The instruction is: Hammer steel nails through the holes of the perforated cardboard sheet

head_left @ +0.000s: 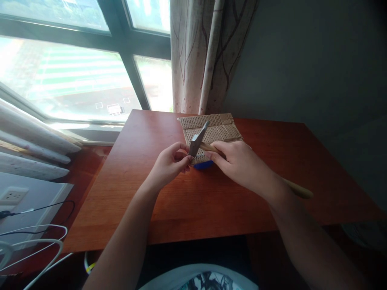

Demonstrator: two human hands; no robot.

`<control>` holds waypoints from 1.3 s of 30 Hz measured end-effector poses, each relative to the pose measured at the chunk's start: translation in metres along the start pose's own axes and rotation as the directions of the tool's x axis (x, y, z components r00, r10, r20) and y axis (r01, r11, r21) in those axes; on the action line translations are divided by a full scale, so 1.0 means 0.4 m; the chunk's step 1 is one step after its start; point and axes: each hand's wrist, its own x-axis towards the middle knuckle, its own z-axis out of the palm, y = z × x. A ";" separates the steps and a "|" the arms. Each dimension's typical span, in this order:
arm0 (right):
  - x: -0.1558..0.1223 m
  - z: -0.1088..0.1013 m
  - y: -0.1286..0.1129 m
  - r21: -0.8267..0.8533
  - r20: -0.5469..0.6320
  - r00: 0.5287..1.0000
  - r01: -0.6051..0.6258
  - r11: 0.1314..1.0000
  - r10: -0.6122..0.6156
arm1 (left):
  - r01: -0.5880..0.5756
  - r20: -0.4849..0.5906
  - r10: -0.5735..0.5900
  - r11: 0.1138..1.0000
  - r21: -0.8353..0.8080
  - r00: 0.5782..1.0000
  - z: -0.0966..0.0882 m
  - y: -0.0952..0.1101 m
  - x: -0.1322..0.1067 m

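Note:
My right hand (234, 159) is wrapped round the wooden handle of a hammer (197, 141), close behind its metal head. The rest of the handle sticks out past my right wrist. A brown, perforated cardboard sheet (216, 127) lies under the hammer on the table. My left hand (173, 161) is at the sheet's near left corner, thumb and fingers pinched together right beside the hammer's face. Whatever sits in that pinch is too small or hidden to name. Part of a blue object (203, 165) shows beneath the sheet's near edge.
The reddish wooden table (127, 209) reaches towards a window (75, 72) and a patterned curtain (193, 56). A grey wall (302, 60) stands at the right. White and black cables (45, 241) hang near a wall socket (13, 196) at the lower left.

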 end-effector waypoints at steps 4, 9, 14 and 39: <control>0.003 0.005 0.002 -0.023 -0.024 1.000 -0.005 1.000 0.005 | 0.002 -0.002 -0.002 1.000 0.006 1.000 -0.001 -0.002 -0.001; 0.000 0.007 0.003 -0.021 0.007 1.000 0.000 1.000 0.000 | -0.001 0.001 0.001 1.000 0.005 1.000 -0.002 -0.004 0.000; -0.010 -0.010 0.011 0.102 -0.114 0.993 0.036 0.994 -0.025 | 0.003 -0.026 -0.003 1.000 0.006 1.000 -0.001 -0.005 0.000; -0.058 0.104 0.477 0.761 -0.474 0.549 -0.138 0.634 0.688 | -0.049 -0.244 0.068 0.995 0.083 0.967 0.002 -0.028 0.017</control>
